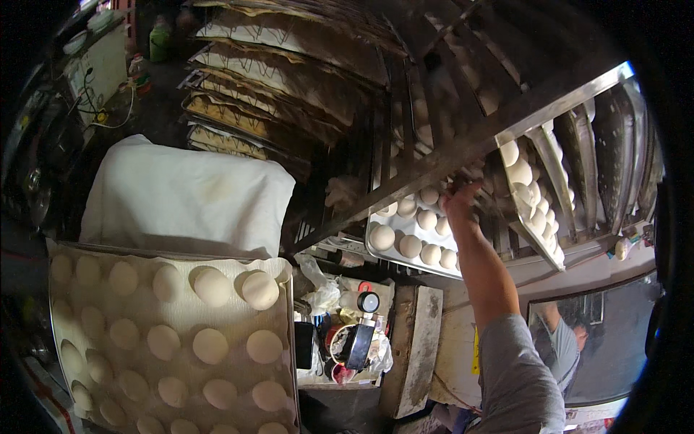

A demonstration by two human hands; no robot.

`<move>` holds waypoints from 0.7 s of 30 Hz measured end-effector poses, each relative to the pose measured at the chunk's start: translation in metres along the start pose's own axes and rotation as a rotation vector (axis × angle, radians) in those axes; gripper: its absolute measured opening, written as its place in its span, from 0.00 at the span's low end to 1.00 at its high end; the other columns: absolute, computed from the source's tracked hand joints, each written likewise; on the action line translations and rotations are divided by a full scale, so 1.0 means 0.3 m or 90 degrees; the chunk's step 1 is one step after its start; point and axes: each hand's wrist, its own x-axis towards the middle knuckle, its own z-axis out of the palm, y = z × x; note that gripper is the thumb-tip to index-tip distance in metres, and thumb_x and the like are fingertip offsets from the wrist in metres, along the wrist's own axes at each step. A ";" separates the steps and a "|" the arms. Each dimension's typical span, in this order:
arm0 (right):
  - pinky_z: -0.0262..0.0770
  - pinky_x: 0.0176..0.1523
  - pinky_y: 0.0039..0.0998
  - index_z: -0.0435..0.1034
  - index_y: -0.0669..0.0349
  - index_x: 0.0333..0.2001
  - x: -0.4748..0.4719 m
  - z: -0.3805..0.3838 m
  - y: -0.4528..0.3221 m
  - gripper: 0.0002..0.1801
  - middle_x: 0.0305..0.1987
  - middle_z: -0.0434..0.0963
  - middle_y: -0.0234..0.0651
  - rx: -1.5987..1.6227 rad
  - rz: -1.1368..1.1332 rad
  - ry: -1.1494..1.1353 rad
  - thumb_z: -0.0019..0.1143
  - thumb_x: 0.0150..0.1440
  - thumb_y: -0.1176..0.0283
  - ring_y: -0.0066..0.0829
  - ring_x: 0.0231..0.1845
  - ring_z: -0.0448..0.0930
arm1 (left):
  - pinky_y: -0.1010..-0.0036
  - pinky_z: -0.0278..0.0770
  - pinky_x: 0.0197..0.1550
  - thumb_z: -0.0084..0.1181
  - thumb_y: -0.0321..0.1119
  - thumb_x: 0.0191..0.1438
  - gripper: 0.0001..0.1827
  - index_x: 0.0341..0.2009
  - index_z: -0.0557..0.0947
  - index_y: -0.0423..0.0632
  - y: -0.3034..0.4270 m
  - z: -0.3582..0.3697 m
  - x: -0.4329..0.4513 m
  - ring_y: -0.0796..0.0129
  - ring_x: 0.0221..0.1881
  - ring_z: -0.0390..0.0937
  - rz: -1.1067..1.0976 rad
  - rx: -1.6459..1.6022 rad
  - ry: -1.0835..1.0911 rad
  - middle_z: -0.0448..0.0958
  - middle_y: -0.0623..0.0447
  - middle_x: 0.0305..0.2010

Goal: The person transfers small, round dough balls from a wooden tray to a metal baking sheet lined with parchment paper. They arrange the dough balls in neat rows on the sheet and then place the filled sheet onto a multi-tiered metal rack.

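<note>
My right hand (465, 187) reaches up into a metal rack, beside a tray of round pale dough balls (410, 246). A slanting metal bar (428, 168) of the rack crosses close to the hand. The fingers are in shadow and blurred, so what they touch cannot be told. Just right of the hand, another tray of dough balls (534, 200) stands out at a steep angle in this view. My left hand is out of view. At the lower left lies a tray lined with pale paper (187, 309), bearing rows of dough balls (210, 345).
A white cloth (190, 195) covers something behind the lined tray. Beyond it stand stacked trays (260, 70) on a rack. A cluttered small table (379, 304) holds a gauge-like device (368, 302) and bags. A wooden board (415, 331) stands beside it. A mirror (602, 342) hangs on the right.
</note>
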 end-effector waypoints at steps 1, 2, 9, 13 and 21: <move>0.46 0.16 0.27 0.69 0.51 0.25 0.015 0.014 0.001 0.50 0.15 0.64 0.26 0.014 -0.025 -0.020 0.25 0.52 0.13 0.25 0.11 0.54 | 0.49 0.68 0.64 0.53 0.55 0.68 0.35 0.73 0.66 0.51 0.002 0.001 -0.005 0.59 0.56 0.71 -0.001 0.003 0.003 0.75 0.47 0.64; 0.46 0.16 0.27 0.70 0.50 0.25 0.031 0.028 0.005 0.49 0.15 0.64 0.26 -0.025 -0.022 -0.006 0.25 0.53 0.14 0.24 0.11 0.54 | 0.49 0.68 0.64 0.53 0.55 0.68 0.35 0.73 0.66 0.51 0.004 0.001 -0.007 0.59 0.56 0.71 0.000 0.009 0.006 0.74 0.47 0.64; 0.44 0.17 0.28 0.65 0.45 0.22 -0.114 -0.222 -0.071 0.39 0.15 0.61 0.23 -0.287 -0.005 -0.314 0.33 0.61 0.23 0.20 0.11 0.54 | 0.51 0.67 0.65 0.51 0.55 0.69 0.34 0.72 0.67 0.50 0.002 -0.013 -0.078 0.58 0.58 0.71 0.016 0.046 -0.002 0.74 0.47 0.65; 0.46 0.19 0.27 0.65 0.47 0.25 -0.523 -0.618 -0.001 0.30 0.16 0.60 0.22 -0.367 0.170 -0.213 0.45 0.68 0.36 0.20 0.13 0.52 | 0.52 0.67 0.65 0.50 0.55 0.69 0.34 0.72 0.67 0.49 0.015 -0.023 -0.132 0.58 0.59 0.70 0.032 0.074 -0.023 0.73 0.47 0.66; 0.44 0.17 0.25 0.66 0.50 0.26 -0.526 -0.629 0.174 0.26 0.17 0.65 0.24 -0.259 0.371 -0.077 0.47 0.68 0.43 0.19 0.11 0.51 | 0.55 0.66 0.66 0.49 0.55 0.70 0.33 0.71 0.68 0.47 0.064 0.001 -0.241 0.57 0.62 0.70 0.047 0.176 -0.066 0.73 0.47 0.67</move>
